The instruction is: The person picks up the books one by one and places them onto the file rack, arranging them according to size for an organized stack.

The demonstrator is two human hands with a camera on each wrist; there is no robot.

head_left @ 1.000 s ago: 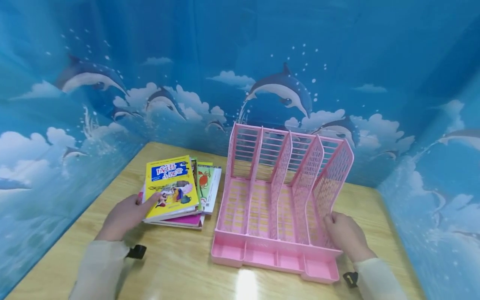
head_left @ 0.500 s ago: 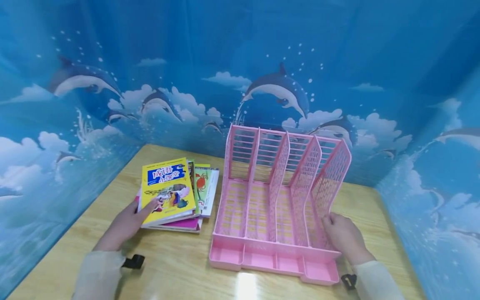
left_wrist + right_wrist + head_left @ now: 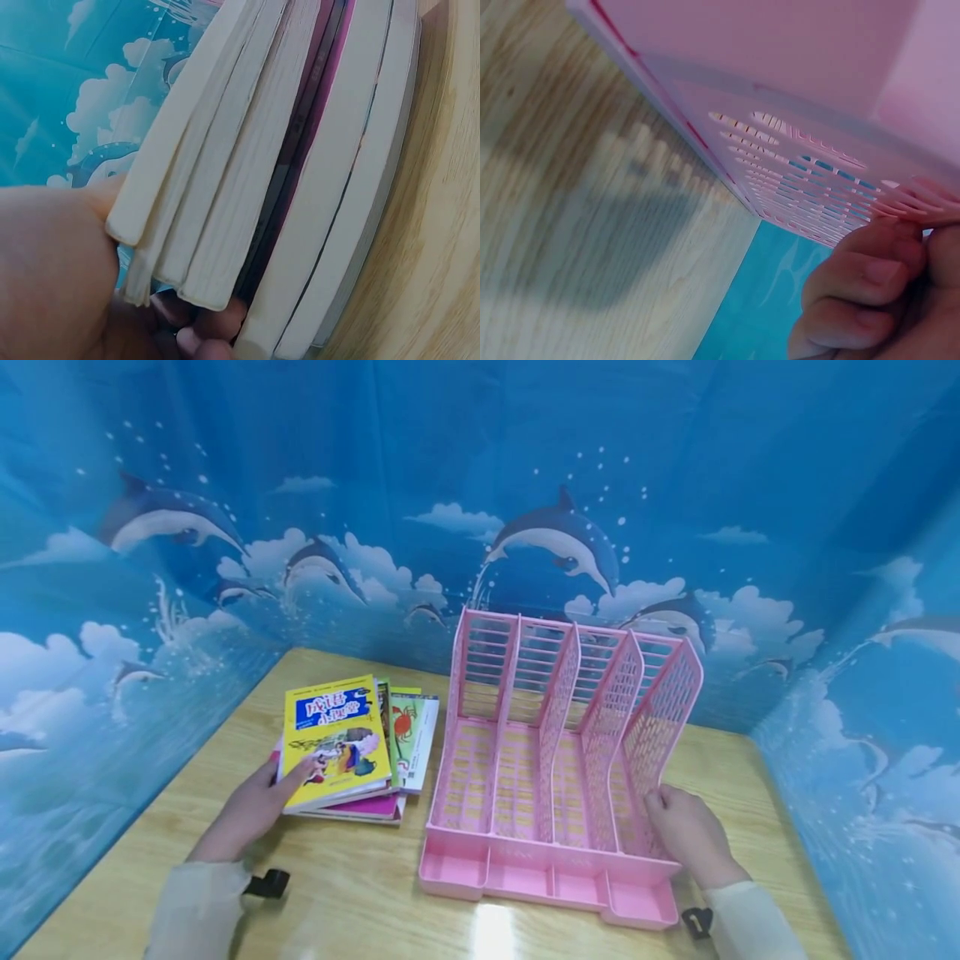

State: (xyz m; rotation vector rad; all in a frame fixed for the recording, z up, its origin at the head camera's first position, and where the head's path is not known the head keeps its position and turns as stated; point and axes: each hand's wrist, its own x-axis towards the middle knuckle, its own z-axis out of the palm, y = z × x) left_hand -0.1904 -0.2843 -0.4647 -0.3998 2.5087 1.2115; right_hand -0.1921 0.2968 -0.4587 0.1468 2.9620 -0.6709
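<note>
Counting one left hand (image 3: 249, 806), one right hand (image 3: 690, 831), two pale sleeves (image 3: 198, 906), two black wrist fittings (image 3: 268, 884). One pink organizer (image 3: 551, 848): four upright slots (image 3: 520, 785), three inner dividers (image 3: 558, 727), two side walls (image 3: 663, 710), four small front compartments (image 3: 519, 874). One stack of books (image 3: 348, 747): at least six by page edges (image 3: 251, 150) in the left wrist view, exact number unclear due to overlap. One yellow cover (image 3: 337, 702) on top, one crab cover (image 3: 407, 727). One wood-grain table (image 3: 360, 902). Three backdrop sides (image 3: 450, 443) in the head view. Dolphins (image 3: 558, 537) printed there: at least eight; exact number uncertain, some cut off at the edges.
</note>
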